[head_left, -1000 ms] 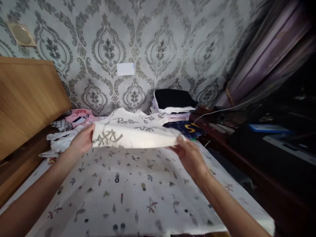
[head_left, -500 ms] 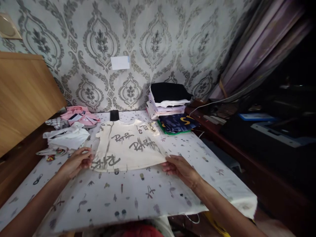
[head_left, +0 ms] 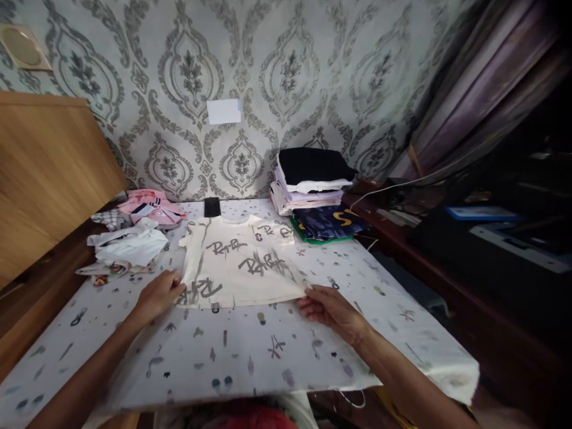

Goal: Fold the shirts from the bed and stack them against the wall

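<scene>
A cream T-shirt (head_left: 241,268) with dark brush lettering lies spread flat on the table (head_left: 250,357), its neck toward the wall and its hem toward me. My left hand (head_left: 161,293) is closed on the shirt's lower left corner, fingers pinching the cloth. At the lower right corner, my right hand (head_left: 326,307) pinches the hem between thumb and fingers. The fabric stretches fairly straight between both hands. Part of each grip is hidden behind the fingers.
Crumpled white clothes (head_left: 134,244) and pink clothes (head_left: 152,205) lie at the back left, near a wooden cabinet (head_left: 53,179). A folded clothes stack (head_left: 313,173) stands at the back right, behind a folded navy garment (head_left: 330,223). A small black object (head_left: 212,207) lies near the wall.
My left hand has closed onto the shirt's lower left corner, its fingers more curled than before. My right hand keeps its hold. The whole view has shifted slightly.
</scene>
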`<state>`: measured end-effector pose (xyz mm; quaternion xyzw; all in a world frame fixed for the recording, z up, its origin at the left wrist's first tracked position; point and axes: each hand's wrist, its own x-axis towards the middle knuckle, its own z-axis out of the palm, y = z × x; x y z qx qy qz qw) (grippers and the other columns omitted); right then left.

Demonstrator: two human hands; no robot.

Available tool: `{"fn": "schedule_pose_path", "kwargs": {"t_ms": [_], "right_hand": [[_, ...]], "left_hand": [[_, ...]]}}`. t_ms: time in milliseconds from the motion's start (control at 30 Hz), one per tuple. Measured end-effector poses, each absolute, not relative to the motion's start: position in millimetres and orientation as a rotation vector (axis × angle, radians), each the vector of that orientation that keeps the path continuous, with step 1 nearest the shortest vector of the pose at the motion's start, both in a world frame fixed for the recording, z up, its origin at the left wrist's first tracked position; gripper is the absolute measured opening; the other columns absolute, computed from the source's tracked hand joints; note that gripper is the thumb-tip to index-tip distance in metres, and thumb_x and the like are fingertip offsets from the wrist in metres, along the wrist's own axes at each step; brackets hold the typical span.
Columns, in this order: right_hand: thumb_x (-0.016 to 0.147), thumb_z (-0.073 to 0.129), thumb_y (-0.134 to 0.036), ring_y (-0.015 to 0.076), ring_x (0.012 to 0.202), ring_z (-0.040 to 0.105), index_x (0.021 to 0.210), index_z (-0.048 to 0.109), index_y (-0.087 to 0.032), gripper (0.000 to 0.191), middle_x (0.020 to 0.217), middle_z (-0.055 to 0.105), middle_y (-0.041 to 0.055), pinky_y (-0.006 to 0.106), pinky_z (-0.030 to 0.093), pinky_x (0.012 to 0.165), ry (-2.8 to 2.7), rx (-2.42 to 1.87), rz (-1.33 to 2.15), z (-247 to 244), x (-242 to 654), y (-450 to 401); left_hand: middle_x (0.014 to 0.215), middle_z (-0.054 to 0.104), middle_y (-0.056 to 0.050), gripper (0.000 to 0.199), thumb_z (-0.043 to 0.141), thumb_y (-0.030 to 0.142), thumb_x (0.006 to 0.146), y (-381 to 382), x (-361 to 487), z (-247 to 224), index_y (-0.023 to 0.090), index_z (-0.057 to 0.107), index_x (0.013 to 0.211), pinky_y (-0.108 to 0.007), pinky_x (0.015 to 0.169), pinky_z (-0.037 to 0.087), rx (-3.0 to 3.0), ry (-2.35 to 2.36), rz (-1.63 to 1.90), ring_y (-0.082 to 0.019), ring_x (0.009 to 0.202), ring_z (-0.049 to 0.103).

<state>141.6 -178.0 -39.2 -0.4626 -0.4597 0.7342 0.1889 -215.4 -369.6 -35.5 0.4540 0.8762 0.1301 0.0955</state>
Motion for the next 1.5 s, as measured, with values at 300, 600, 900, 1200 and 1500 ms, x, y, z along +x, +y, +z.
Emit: {"fn": "schedule_pose_path", "kwargs": {"t_ms": [300,600,900,1200,1500], "right_hand": [[0.078,0.076,-0.036,0.0113,0.059,0.066,0.072,0.063,-0.016,0.025,0.073,0.072,0.0044,0.021,0.051,0.055,-1.390,-1.281,2.028,-28.7,160.1,-188.5],[0.077,0.063,-0.068,0.0124,0.051,0.053,0.064,0.057,-0.020,0.050,0.060,0.060,0.0025,0.025,0.039,0.048,-2.256,-1.349,1.754,-24.3,213.7,-203.4],[0.096,0.042,-0.039,0.0194,0.082,0.066,0.090,0.068,-0.020,0.032,0.091,0.073,0.0063,0.031,0.050,0.073,-2.746,-0.757,0.891,-2.2,83.8,-184.9],[0.103,0.033,-0.034,0.0258,0.155,0.015,0.155,0.033,-0.006,0.060,0.166,0.024,0.0165,0.047,0.014,0.125,-2.946,-0.639,0.490,-52.7,-90.9,-191.3],[0.102,0.028,-0.024,0.0253,0.153,0.022,0.150,0.041,-0.007,0.053,0.162,0.033,0.0166,0.048,0.017,0.124,-2.888,-0.641,0.390,-62.3,-118.7,-173.6]], "left_hand": [[0.065,0.035,0.006,0.037,0.057,0.054,0.069,-392.5,-209.9,-5.2,0.024,0.036,0.072,-0.024,0.052,0.035,1.100,2.082,0.737,-0.014,0.062,0.039],[0.064,0.049,0.006,0.032,0.056,0.053,0.079,-428.2,-203.2,5.2,0.024,0.042,0.082,-0.024,0.053,0.037,1.184,1.957,0.389,-0.016,0.060,0.048],[0.123,0.065,-0.012,0.033,0.041,0.031,0.093,-308.9,-280.5,-16.5,0.017,0.056,0.118,-0.030,0.086,0.047,1.379,2.788,0.170,-0.024,0.110,0.063],[0.113,0.071,-0.017,0.026,0.048,0.025,0.093,-277.6,-301.4,-30.2,0.015,0.064,0.110,-0.036,0.084,0.051,1.227,2.869,0.044,-0.031,0.106,0.067],[0.137,0.058,-0.018,0.039,0.033,0.016,0.098,-273.2,-255.6,-36.4,0.011,0.053,0.132,-0.042,0.111,0.041,1.679,2.772,0.328,-0.029,0.132,0.051]]}}
